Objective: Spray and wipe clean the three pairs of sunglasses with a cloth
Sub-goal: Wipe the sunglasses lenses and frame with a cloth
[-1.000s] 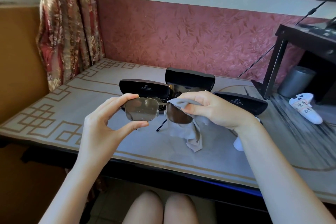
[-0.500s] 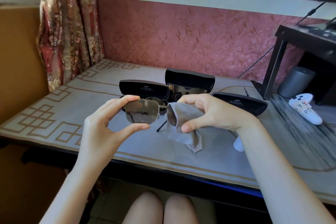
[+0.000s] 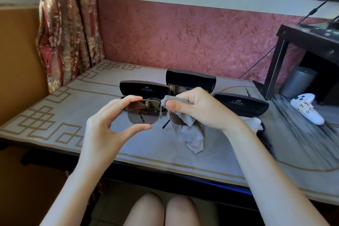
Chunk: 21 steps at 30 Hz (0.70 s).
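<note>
the left hand (image 3: 102, 130) pinches the sunglasses (image 3: 143, 113) by one lens rim, thumb below and finger above, up over the counter (image 3: 55, 115). the right hand (image 3: 201, 110) pinches a grey cloth (image 3: 192, 134) around the other lens, mostly hiding it. three open black cases (image 3: 145, 89) stand behind the hands, partly blocked by them. a white controller (image 3: 308, 108) lies off to the right.

The desk (image 3: 150, 154) has a grey, gold-bordered cover. Three open black cases lie on it: left case (image 3: 145, 89), middle case (image 3: 190, 80), right case (image 3: 240, 105).
</note>
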Tool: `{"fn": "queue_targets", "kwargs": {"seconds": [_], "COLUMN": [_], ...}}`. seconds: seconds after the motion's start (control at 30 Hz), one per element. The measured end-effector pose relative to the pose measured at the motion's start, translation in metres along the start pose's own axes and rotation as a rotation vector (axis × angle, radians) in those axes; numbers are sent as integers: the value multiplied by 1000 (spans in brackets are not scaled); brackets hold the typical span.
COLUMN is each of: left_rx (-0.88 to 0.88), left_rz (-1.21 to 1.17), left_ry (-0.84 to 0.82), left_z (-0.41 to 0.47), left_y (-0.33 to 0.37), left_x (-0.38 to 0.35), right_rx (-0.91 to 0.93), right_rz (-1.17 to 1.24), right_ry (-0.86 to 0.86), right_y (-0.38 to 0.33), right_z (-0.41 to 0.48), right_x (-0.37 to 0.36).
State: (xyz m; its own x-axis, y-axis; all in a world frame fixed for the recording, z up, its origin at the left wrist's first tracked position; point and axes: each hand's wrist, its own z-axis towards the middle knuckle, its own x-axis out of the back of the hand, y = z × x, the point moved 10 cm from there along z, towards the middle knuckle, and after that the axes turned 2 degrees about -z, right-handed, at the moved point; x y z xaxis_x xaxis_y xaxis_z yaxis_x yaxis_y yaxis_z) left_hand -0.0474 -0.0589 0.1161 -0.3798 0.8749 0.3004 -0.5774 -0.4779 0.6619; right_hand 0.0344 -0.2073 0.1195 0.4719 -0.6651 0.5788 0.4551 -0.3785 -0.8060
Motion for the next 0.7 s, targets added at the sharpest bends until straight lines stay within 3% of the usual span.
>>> {"fn": "queue_targets", "kwargs": {"seconds": [0.17, 0.37, 0.57, 0.7], "left_rx": [32, 38, 39, 12], "left_rz": [-3, -34, -46, -24], "left_ry": [51, 67, 46, 23], "left_z": [0, 3, 3, 2], "left_y": [-5, -4, -9, -5], "left_x": [6, 7, 6, 1], "right_rx": [45, 92, 50, 2], "right_rz": [58, 120, 232, 162], "right_ry": [45, -25, -198, -215], "right_y": [2, 4, 16, 25], "right_z": [-2, -13, -22, -19], "right_x": [13, 22, 17, 11]}}
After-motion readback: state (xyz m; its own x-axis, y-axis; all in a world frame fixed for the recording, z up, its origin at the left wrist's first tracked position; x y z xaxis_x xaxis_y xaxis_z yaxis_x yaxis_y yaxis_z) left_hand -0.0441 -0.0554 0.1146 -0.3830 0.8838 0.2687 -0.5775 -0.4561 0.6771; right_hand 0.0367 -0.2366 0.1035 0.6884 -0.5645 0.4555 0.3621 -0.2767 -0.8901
